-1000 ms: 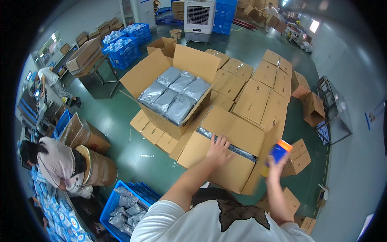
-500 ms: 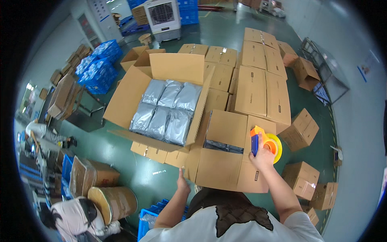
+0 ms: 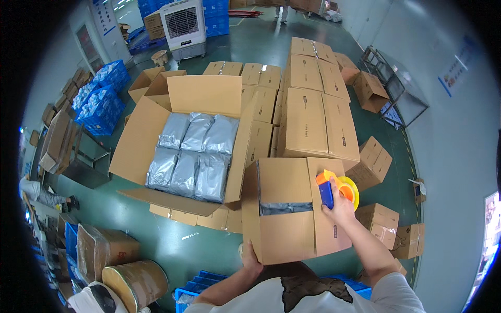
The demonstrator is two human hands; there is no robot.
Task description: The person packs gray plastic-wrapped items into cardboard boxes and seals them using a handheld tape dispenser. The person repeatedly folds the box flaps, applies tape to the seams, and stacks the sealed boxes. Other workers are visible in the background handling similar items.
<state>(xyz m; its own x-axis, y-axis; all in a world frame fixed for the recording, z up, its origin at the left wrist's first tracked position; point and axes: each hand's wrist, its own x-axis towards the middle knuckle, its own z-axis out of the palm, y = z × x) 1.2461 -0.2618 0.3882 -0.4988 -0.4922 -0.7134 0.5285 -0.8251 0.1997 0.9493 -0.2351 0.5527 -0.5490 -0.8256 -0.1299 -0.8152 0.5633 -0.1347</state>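
Note:
My right hand (image 3: 340, 207) grips a tape dispenser (image 3: 329, 190) with an orange frame, a blue handle and a yellow tape roll. It is over the right flap of a cardboard box (image 3: 287, 232) close in front of me. That box's near and far flaps are folded inward. Grey plastic packaging (image 3: 286, 208) shows through the gap between them. At the box's near left corner, my left hand (image 3: 251, 258) touches the cardboard with fingers stretched out, partly hidden. Left of this box stands a larger open carton (image 3: 130, 141) filled with several silver-grey bags (image 3: 188, 156).
Stacked closed cartons (image 3: 308, 117) stand beyond the box. More cartons (image 3: 378, 221) sit on the floor at the right. Blue crates (image 3: 102, 112) and an air cooler (image 3: 183, 28) are farther off. A brown drum (image 3: 136, 284) stands at the lower left, near a blue crate (image 3: 201, 281).
My left hand has moved from beside the box onto its near left corner. The left flap now stands more upright. The tape dispenser stays in my right hand; the whole view has shifted.

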